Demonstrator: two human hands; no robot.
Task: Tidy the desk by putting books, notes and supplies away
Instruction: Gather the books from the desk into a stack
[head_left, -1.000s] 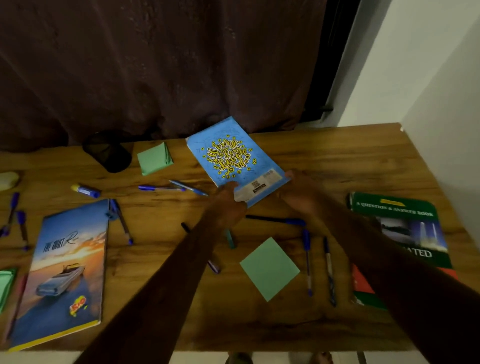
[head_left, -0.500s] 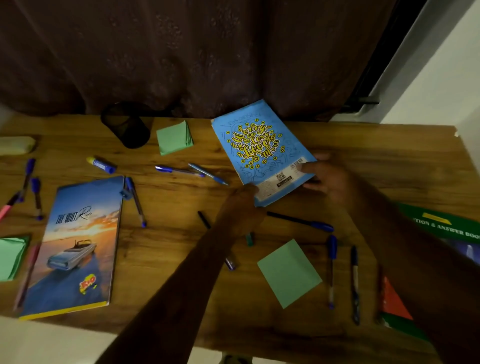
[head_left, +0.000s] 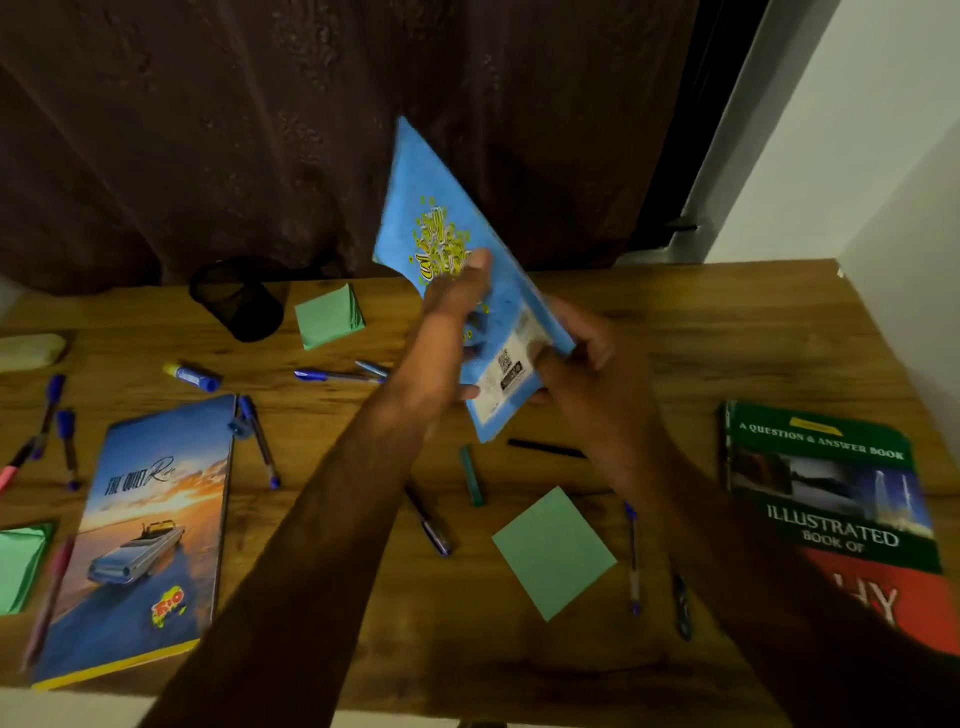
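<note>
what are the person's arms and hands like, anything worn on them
Both arms are bare: no sleeve shows on the left forearm or the right forearm up to the frame's edge. The left hand and right hand are ungloved. No watch, bracelet or ring can be made out, though the dim light and motion blur could hide something small.

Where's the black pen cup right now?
In the head view, the pen cup sits back left on the desk by the curtain, beside the green note stack.
</note>
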